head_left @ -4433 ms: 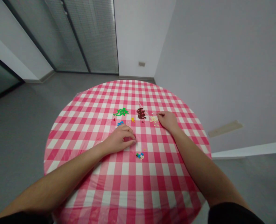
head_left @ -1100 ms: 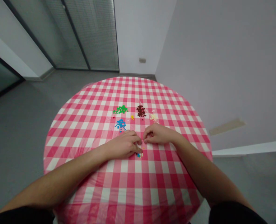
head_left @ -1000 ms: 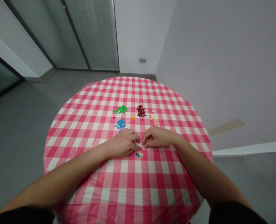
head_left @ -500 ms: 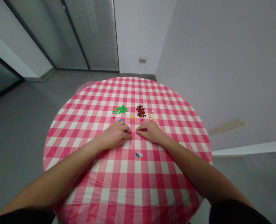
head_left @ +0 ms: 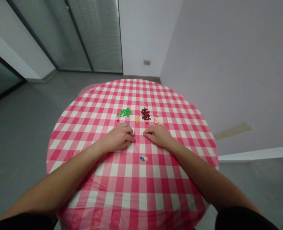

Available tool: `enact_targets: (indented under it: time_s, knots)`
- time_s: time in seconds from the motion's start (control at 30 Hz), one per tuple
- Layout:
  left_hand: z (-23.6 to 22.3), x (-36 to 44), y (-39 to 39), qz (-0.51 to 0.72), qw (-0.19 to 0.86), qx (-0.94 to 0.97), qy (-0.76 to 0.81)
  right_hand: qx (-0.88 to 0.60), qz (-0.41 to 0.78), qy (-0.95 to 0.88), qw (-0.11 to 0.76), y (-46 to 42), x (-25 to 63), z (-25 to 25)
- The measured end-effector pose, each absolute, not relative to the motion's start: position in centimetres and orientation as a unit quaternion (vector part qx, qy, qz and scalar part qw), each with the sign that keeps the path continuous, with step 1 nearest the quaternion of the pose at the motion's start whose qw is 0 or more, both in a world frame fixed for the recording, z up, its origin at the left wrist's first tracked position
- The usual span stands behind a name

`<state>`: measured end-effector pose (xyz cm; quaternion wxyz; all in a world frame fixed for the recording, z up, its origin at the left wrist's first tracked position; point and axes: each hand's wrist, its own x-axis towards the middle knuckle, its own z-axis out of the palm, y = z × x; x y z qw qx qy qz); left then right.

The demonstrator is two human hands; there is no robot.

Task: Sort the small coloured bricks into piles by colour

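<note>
My left hand [head_left: 121, 136] rests on the checked cloth, thumb and fingers curled together. A trace of blue shows at its fingertips, seemingly a tiny blue brick. Facing it, my right hand [head_left: 158, 134] is closed in a pinch on a tiny pale brick [head_left: 142, 134]. Beyond the left knuckles, other blue bricks [head_left: 128, 125] are partly hidden. Between the hands and nearer me lies a small cluster of joined or touching bricks [head_left: 143, 159] in blue, dark brown, white and green.
Behind the hands lie a green brick pile [head_left: 125, 112], a dark brown pile [head_left: 145, 114], cream bricks [head_left: 158, 120], yellow bricks [head_left: 137, 120] and a red one [head_left: 117, 120]. The round table [head_left: 170, 171] wears a red-and-white checked plastic cloth. A wall [head_left: 227, 64] stands on the right.
My right hand has shifted slightly right, away from the left, and a pale brick now shows at its fingertips. My left hand has barely moved. The view has shifted slightly.
</note>
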<state>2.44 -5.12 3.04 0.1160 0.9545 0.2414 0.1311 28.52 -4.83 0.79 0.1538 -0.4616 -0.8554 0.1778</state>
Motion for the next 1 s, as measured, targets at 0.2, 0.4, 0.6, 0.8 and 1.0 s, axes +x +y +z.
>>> enact_targets:
  time_s: [0.2, 0.4, 0.6, 0.8, 1.0]
  knots:
    - [3.00, 2.52, -5.27, 0.126, 0.146, 0.952, 0.237, -0.453, 0.164, -0.860, 0.168, -5.09, 27.88, 1.04]
    - [2.93, 2.59, -5.18, 0.127, 0.140, 0.952, 0.242, -0.447, 0.149, -0.870, 0.145, -4.83, 27.79, 1.01]
    - [2.85, 2.53, -5.07, 0.128, 0.145, 0.949, 0.248, -0.456, 0.143, -0.868, 0.136, -4.99, 28.07, 1.30]
    - [2.61, 2.37, -4.96, 0.133, 0.161, 0.941, 0.266, -0.424, 0.173, -0.883, 0.100, -5.60, 28.37, 1.85]
    - [2.66, 2.67, -5.04, 0.144, 0.145, 0.942, 0.268, -0.467, 0.148, -0.866, 0.100, -5.12, 27.69, 1.67]
